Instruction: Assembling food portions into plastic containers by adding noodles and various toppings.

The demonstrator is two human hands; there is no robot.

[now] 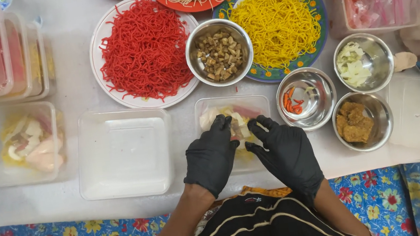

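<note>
- Arranging food in the clear plastic container (252, 103) near the worktop's front edge: both gloved hands work inside it.
- The left hand (211, 156) and right hand (287, 151) rest their fingertips on the pale and pink pieces (232, 116), fingers spread and loosely curled; whether either pinches a piece I cannot tell.
- Best to press lightly and keep pieces within the rim.
- Mind the small steel bowl of chilli (306, 98) just beside the right hand.
</note>
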